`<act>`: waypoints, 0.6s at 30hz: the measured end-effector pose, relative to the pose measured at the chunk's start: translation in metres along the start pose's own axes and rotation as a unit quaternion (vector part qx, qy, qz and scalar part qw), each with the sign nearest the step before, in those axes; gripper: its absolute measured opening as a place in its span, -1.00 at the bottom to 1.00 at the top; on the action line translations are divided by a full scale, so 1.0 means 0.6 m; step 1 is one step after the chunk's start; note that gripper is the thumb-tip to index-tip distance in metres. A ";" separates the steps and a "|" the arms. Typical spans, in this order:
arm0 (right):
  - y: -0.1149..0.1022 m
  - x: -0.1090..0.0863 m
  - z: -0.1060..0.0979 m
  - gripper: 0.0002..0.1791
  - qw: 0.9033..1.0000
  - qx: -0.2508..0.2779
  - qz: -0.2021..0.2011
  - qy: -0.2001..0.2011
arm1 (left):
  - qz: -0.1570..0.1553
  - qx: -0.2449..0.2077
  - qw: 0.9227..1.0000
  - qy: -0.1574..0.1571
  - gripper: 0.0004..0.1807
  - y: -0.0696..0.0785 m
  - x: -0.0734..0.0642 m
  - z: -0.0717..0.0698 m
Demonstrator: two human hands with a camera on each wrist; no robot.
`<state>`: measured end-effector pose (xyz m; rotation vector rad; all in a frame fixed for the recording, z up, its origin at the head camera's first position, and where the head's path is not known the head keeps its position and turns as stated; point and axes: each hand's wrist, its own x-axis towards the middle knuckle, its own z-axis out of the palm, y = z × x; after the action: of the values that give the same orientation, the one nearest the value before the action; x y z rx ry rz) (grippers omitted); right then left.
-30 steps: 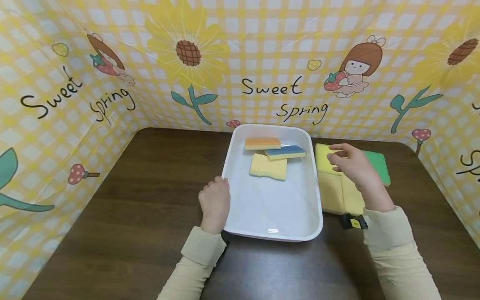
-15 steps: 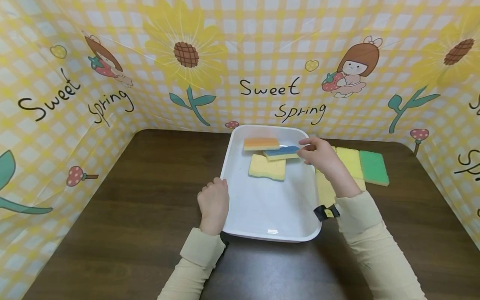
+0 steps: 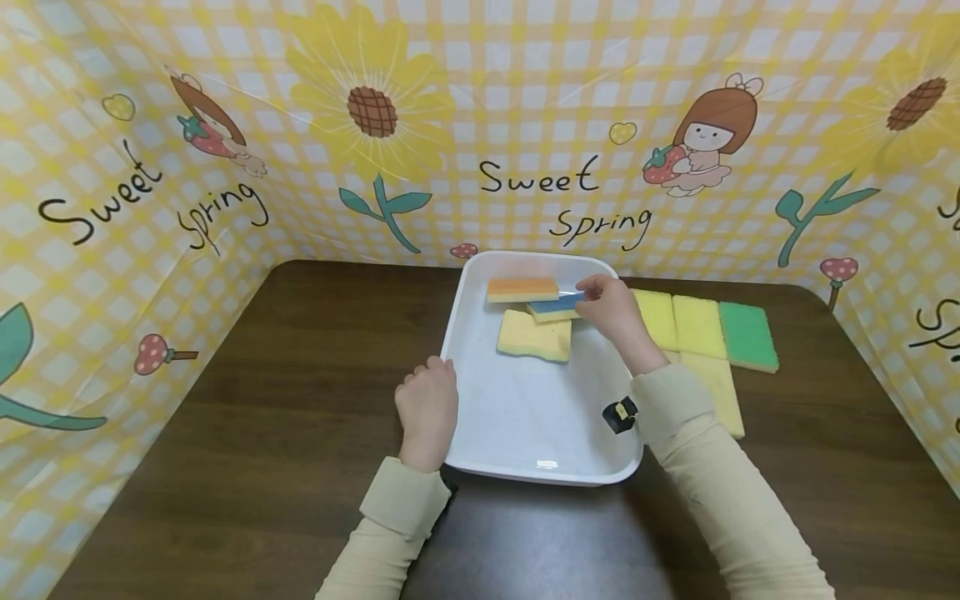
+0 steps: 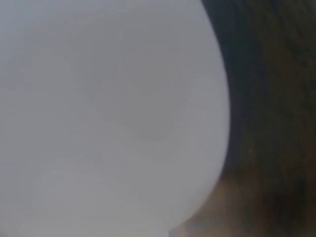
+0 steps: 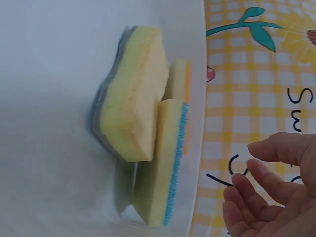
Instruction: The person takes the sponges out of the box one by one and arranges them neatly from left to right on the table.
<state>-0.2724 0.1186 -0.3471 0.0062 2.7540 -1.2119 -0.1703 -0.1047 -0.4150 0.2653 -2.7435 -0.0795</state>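
My left hand [image 3: 427, 410] grips the left rim of a white plastic tray [image 3: 517, 425]; its fingertips are hidden, and pale tray surface fills most of the left wrist view. Over the tray's far right part, my right hand [image 3: 611, 310] hovers with fingers loosely bent. Nothing is between its fingers in the right wrist view. Just below and left of it lies a blue-topped sponge [image 3: 555, 307], partly covered by the hand in the head view. An orange-topped sponge [image 3: 522, 290] lies behind, and a yellow sponge with a grey underside [image 5: 140, 94] lies nearest.
Right of the tray, several sponges lie flat side by side on the dark wooden table [image 3: 315, 333]: yellow ones [image 3: 699, 325], paler ones [image 3: 716, 387] and a green one [image 3: 748, 335]. A checked cloth [image 3: 525, 83] hangs behind and at both sides.
My right hand has moved left from above the sponges on the table to above the blue-topped sponge in the tray. The left hand has stayed at the rim.
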 end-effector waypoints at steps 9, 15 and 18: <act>0.014 0.027 0.027 -0.60 1.000 -0.027 0.006 -0.002 | 0.005 0.009 1.000 0.009 -0.61 0.000 -0.002 0.004; 0.031 0.037 0.042 -0.53 0.997 -0.073 -0.008 0.012 | 0.003 0.017 1.000 0.006 -0.61 0.000 -0.002 0.002; 0.037 0.039 0.048 -0.50 0.995 -0.093 -0.017 0.018 | 0.005 0.017 1.000 0.008 -0.61 0.000 -0.002 0.001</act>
<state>-0.2910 0.1113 -0.3852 -0.0376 2.8991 -0.9667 -0.1696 -0.1047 -0.4158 0.2618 -2.7318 -0.0276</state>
